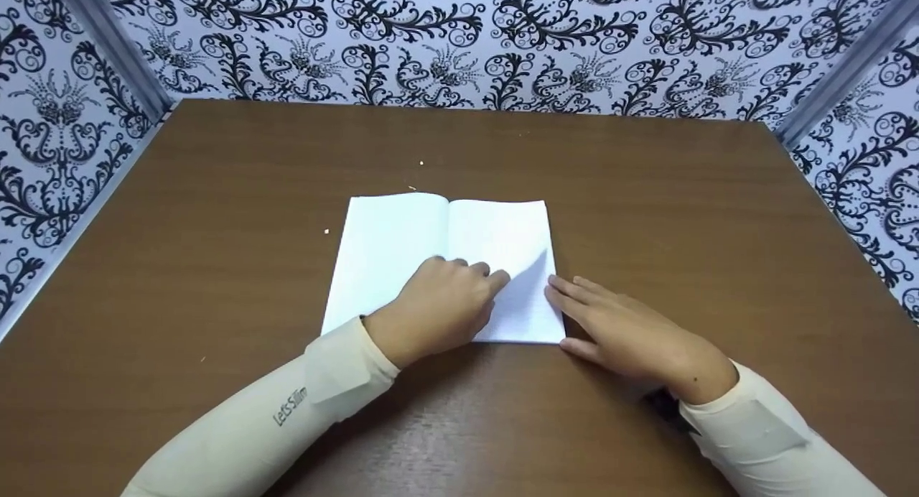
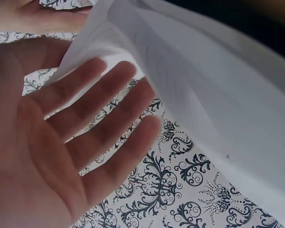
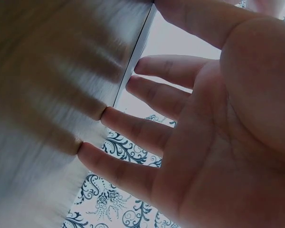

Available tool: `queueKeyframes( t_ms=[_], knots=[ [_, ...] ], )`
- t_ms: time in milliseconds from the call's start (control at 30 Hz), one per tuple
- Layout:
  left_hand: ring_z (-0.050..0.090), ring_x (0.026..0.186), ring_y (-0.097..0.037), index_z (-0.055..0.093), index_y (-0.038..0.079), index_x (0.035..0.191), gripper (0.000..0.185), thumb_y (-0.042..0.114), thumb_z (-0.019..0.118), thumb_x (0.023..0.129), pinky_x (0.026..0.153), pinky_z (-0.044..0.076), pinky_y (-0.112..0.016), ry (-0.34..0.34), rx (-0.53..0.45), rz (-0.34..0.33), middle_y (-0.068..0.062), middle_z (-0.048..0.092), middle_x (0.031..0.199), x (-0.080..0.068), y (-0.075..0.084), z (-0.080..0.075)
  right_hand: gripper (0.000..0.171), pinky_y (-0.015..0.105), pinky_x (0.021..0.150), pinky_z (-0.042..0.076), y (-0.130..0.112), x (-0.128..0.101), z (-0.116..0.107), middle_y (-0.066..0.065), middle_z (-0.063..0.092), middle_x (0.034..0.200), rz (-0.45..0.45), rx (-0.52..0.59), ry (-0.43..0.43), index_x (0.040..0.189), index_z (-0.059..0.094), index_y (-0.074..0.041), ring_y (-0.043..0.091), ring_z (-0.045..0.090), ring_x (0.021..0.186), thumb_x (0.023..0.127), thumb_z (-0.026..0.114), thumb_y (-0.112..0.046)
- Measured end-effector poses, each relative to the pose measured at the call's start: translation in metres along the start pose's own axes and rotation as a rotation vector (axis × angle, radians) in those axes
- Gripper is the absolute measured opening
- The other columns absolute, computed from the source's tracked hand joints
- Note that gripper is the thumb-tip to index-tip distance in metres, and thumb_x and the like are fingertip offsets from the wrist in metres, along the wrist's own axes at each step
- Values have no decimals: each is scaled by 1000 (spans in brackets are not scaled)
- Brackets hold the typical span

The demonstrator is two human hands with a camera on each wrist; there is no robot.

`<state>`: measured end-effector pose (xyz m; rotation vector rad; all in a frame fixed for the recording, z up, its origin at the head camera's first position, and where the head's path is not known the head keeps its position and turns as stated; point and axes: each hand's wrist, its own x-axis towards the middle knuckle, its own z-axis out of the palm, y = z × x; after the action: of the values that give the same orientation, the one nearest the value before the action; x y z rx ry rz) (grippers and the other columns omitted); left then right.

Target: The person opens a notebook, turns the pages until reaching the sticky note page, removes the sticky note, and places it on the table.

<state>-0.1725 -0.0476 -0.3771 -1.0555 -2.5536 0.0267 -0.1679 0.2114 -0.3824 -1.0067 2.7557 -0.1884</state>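
Observation:
An open notebook (image 1: 391, 249) with white pages lies flat on the brown table. My left hand (image 1: 446, 304) is over its lower middle, across the fold, with the index finger pointing toward the right page (image 1: 528, 296). In the left wrist view, the fingers (image 2: 102, 97) are slightly bent and spread, close to a faintly lined page (image 2: 180, 76). My right hand (image 1: 632, 332) rests at the notebook's lower right edge. In the right wrist view, its fingers (image 3: 137, 130) are straight, and some fingertips meet the tabletop.
The brown wooden table (image 1: 215, 281) surrounds the notebook. Small white scraps (image 1: 327, 231) lie to its left and beyond it. Walls with a black floral pattern (image 1: 445, 44) enclose the back and both sides.

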Motion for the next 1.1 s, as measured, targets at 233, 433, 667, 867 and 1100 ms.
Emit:
queueKeyframes(
  t_ms=[233, 433, 667, 867, 1100],
  knots=[
    [62, 52, -17, 67, 12, 110, 18, 15, 63, 93, 45, 50, -34, 145, -24, -84, -3, 70, 75, 5, -1, -6, 64, 63, 109, 37, 0, 0, 0, 16, 37, 160, 8, 7, 3, 153, 38, -4, 45, 36, 144, 99, 62, -28],
    [63, 55, -18, 65, 13, 123, 31, 13, 64, 92, 45, 50, -34, 228, -63, -167, -4, 72, 81, 5, -3, -10, 64, 64, 107, 38, 1, 1, 1, 16, 37, 160, 4, -2, 3, 153, 38, -5, 45, 36, 144, 99, 62, -29],
    [57, 50, -15, 64, 14, 126, 34, 9, 60, 92, 41, 46, -32, 294, -54, -208, -3, 68, 79, 6, -8, -11, 64, 67, 105, 38, 1, 1, 1, 15, 36, 160, 4, 6, 1, 153, 38, -6, 46, 36, 144, 99, 61, -30],
    [52, 49, -15, 64, 14, 128, 37, 8, 57, 92, 39, 44, -32, 270, -39, -235, -5, 68, 86, 7, -12, -12, 64, 64, 107, 37, 1, -2, 2, 15, 37, 159, 5, 15, 7, 153, 38, -5, 46, 36, 144, 99, 62, -29],
    [54, 49, -18, 65, 14, 127, 36, 6, 56, 92, 40, 44, -37, 258, -48, -285, -7, 67, 85, 0, -23, -16, 65, 62, 108, 38, -1, 1, 0, 16, 38, 159, -9, -4, 11, 153, 38, -4, 46, 37, 143, 98, 63, -28]
  ],
)
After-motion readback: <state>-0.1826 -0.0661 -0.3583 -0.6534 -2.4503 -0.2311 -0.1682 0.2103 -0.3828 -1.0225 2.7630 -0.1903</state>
